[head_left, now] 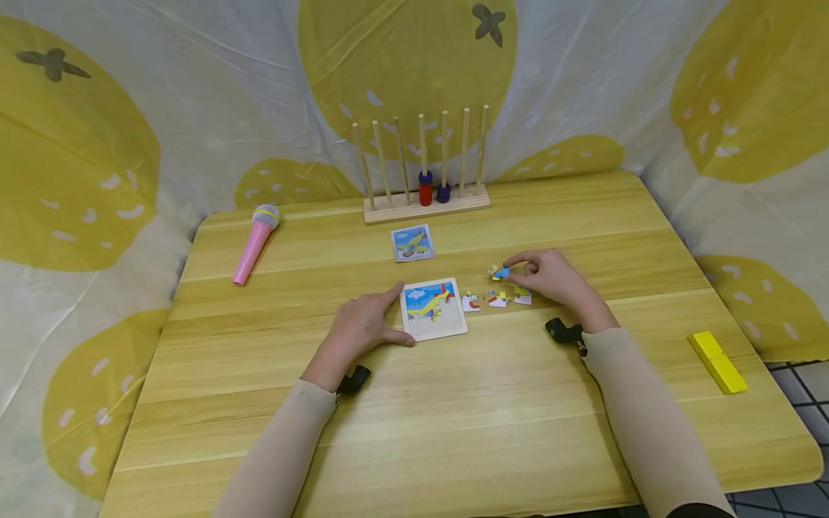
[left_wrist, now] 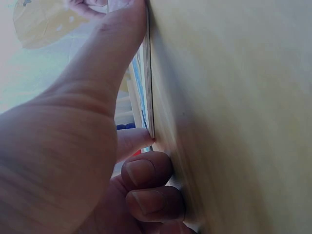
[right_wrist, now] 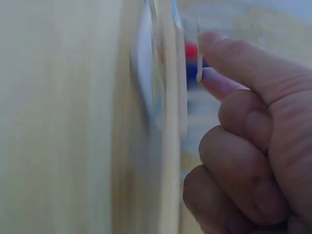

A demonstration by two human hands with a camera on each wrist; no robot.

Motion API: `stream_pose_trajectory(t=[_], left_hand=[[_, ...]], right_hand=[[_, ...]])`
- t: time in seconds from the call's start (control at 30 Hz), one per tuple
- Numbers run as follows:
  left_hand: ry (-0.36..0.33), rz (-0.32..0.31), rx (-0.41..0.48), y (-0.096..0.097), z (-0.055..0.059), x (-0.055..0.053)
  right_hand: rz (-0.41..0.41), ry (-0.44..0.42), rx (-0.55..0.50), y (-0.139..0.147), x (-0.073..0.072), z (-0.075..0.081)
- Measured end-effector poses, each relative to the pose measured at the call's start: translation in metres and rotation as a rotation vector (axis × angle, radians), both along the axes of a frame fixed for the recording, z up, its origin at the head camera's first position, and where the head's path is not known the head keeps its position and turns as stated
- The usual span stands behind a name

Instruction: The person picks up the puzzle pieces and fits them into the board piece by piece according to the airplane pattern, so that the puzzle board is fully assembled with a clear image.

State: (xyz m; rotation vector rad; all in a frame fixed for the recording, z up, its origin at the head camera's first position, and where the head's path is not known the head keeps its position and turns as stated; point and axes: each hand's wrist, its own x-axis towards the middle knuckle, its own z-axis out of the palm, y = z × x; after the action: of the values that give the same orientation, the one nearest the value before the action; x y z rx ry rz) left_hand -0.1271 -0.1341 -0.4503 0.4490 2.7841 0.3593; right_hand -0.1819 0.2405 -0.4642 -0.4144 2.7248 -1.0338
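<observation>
My left hand (head_left: 360, 325) steadies a square puzzle board (head_left: 435, 332) by its left side, index fingertip at the upper corner and thumb along the lower one. Part of an airplane picture fills the board; its lower area is bare. In the left wrist view the board's edge (left_wrist: 149, 87) runs between thumb and index finger, the other fingers curled below. Right of the board, my right hand (head_left: 550, 275) pinches a blue and yellow puzzle piece (head_left: 499, 273) between thumb and index finger. The piece (right_wrist: 199, 58) appears edge-on in the right wrist view. Several loose pieces (head_left: 497, 298) lie beneath it.
Behind the board lies a square airplane picture card (head_left: 412, 243). Farther back stands a wooden peg rack (head_left: 427, 208) with red and dark blue rings. A pink toy microphone (head_left: 255, 244) lies at left, a yellow block (head_left: 717, 362) near the table's right edge.
</observation>
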Motion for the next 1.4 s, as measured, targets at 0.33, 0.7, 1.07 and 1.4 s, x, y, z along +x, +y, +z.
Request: stream_pose_trajectory(t=[0.33,0.7,1.07,1.4], left_hand=[[-0.017,-0.005,0.003,-0.001,0.0,-0.001],[0.005,-0.03,-0.002,-0.011,0.0,0.0],[-0.006,-0.07,0.003,-0.008,0.005,-0.015],[-0.023,-0.021,-0.024,-0.006,0.001,0.0]], right_hand=[[0.265,0.019,0.005,-0.077,0.019,0.005],[0.252,0.013,0.074,-0.098,0.026,0.001],[0.226,0.063,0.095,-0.097,0.026,0.003],[0.255,0.005,0.09,-0.103,0.035,0.001]])
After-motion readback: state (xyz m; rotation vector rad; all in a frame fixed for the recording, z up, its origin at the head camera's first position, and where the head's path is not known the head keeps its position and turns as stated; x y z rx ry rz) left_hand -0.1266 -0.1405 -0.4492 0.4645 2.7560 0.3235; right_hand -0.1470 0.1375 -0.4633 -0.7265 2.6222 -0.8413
